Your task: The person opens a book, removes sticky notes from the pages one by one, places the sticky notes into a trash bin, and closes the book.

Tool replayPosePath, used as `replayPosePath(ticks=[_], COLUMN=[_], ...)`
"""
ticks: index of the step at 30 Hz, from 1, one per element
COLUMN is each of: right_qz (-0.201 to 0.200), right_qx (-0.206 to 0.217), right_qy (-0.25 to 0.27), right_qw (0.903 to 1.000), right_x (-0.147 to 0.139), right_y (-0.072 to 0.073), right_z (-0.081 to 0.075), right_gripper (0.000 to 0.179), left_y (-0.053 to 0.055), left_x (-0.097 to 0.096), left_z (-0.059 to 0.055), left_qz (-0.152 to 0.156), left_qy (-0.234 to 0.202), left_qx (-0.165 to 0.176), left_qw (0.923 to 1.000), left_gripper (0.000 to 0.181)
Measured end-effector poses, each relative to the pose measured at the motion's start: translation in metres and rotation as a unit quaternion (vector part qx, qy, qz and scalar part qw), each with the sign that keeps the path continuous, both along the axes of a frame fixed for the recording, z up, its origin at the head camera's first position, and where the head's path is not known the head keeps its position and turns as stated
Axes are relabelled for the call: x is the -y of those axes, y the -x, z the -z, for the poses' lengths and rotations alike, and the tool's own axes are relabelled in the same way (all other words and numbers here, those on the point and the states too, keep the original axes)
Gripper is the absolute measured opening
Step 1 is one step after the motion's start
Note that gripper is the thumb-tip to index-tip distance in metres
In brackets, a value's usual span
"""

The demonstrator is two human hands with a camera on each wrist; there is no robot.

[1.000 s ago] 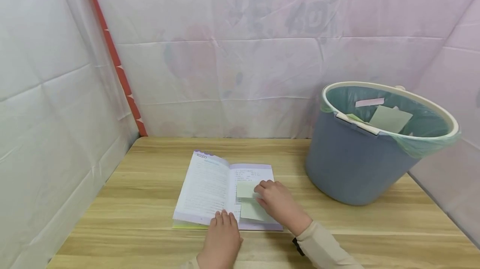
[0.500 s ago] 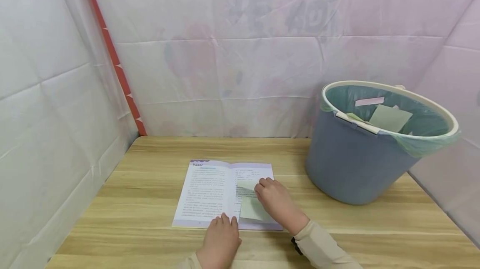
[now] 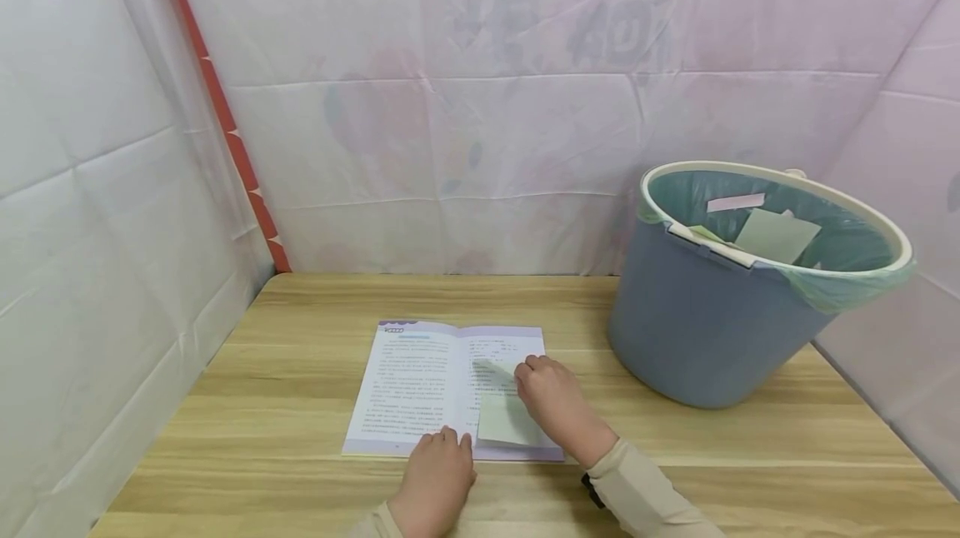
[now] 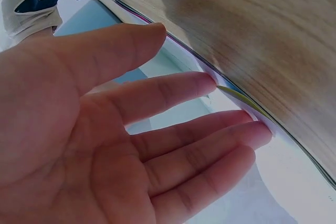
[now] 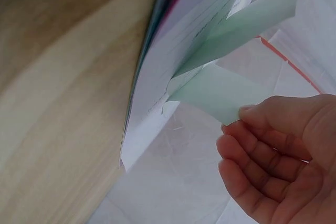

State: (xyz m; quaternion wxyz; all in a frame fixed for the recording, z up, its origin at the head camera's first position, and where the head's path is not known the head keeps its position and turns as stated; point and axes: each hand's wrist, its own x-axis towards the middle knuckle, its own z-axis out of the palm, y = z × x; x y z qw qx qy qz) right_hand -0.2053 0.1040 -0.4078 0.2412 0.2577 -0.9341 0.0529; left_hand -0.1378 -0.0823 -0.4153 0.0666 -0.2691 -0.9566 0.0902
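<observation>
An open book (image 3: 408, 384) with purple page borders lies on the wooden table. Two pale green sticky notes are on its right page. My right hand (image 3: 558, 409) pinches the upper sticky note (image 5: 218, 90) between thumb and index finger. That note is partly lifted, and its far end still meets the page in the right wrist view. Nearer me is the lower sticky note (image 3: 510, 421), its free end standing up from the page. My left hand (image 3: 435, 480) rests its fingertips on the book's bottom edge near the spine, fingers mostly straight in the left wrist view.
A grey-blue bucket (image 3: 712, 321) with a green liner bag stands at the right of the table. Inside it are a pale green paper (image 3: 778, 236) and a pink strip (image 3: 735, 202). White sheeting (image 3: 450, 138) hangs behind the table.
The raised left page has settled flat under my left fingers. My right hand has peeled the upper sticky note further off the page, shifting slightly to the right.
</observation>
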Motion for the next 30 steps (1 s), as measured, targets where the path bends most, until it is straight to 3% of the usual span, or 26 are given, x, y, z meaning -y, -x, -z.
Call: replayPosePath(ticks=[11, 30], right_qz=[0.015, 0.047], right_qx=[-0.008, -0.050], right_qy=[-0.002, 0.059], right_qw=[0.9999, 0.9959], right_x=[-0.003, -0.013], right_y=[-0.002, 0.003], right_z=[-0.003, -0.013], right_gripper=[0.017, 0.014], left_y=[0.000, 0.000], left_x=[0.000, 0.000], left_z=[-0.001, 0.000], left_qz=[0.001, 0.004], left_qy=[-0.022, -0.021], left_qx=[0.016, 0.005], left_qw=[0.9996, 0.9998], left_gripper=[0.039, 0.041])
